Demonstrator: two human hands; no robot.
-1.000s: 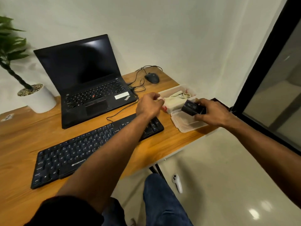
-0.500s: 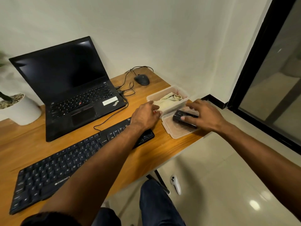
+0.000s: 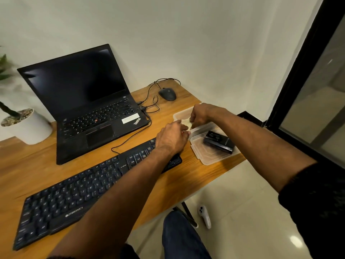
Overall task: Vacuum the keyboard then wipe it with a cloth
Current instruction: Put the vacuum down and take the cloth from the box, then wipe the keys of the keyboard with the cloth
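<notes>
Head view: right hand (image 3: 202, 114) fingers pinch the cloth (image 3: 186, 122) inside the tub (image 3: 182, 114); left hand (image 3: 170, 138) steadies its rim, fingers curled. Keyboard (image 3: 89, 191) lies leftward on the worktop (image 3: 28, 165), long axis diagonal, nearer the left hand. Vacuum (image 3: 219, 142) rests on the lid.

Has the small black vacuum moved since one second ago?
Yes. The black vacuum, then held in the right hand above the container, now lies in the clear lid.

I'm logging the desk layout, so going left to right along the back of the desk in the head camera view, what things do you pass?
White plant pot → open laptop → wired mouse → clear plastic container, where both hands meet.
</notes>
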